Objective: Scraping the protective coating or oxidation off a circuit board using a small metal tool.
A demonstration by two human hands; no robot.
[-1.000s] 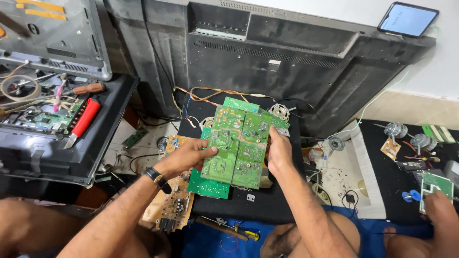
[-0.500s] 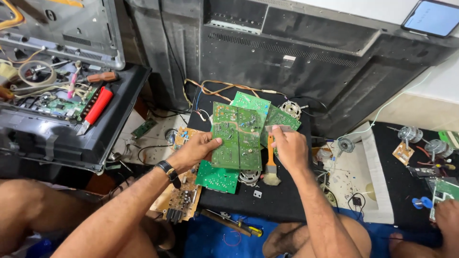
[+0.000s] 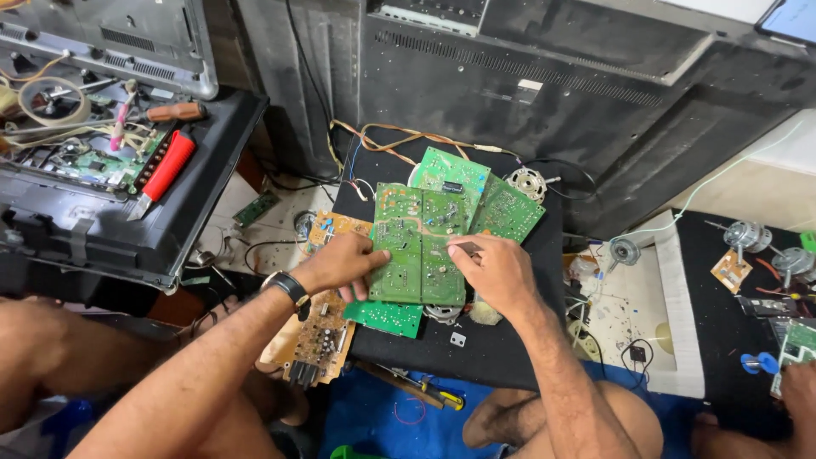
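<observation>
A green circuit board (image 3: pixel 416 246) lies solder side up on a black stand (image 3: pixel 501 348), on top of other green boards (image 3: pixel 450 174). My left hand (image 3: pixel 340 263), with a black watch on its wrist, grips the board's left edge. My right hand (image 3: pixel 497 272) holds the right edge, its fingertips pressed on the surface. A beige tuft like brush bristles (image 3: pixel 486 313) shows under my right palm. A smaller green board (image 3: pixel 387 316) sticks out below, and a brown board (image 3: pixel 319 340) leans at the stand's left corner.
A large black TV back (image 3: pixel 552 93) stands behind. An opened chassis (image 3: pixel 110 229) at left holds a red-handled tool (image 3: pixel 166 166) and wires. A small motor (image 3: pixel 527 183) sits at the stack's far side. A yellow-handled screwdriver (image 3: pixel 425 391) lies below. Another person's hand (image 3: pixel 799 395) is at far right.
Half a second ago my right hand held an orange-handled brush upright beside the board. Now that handle is out of sight and the hand lies on the board's right edge.
</observation>
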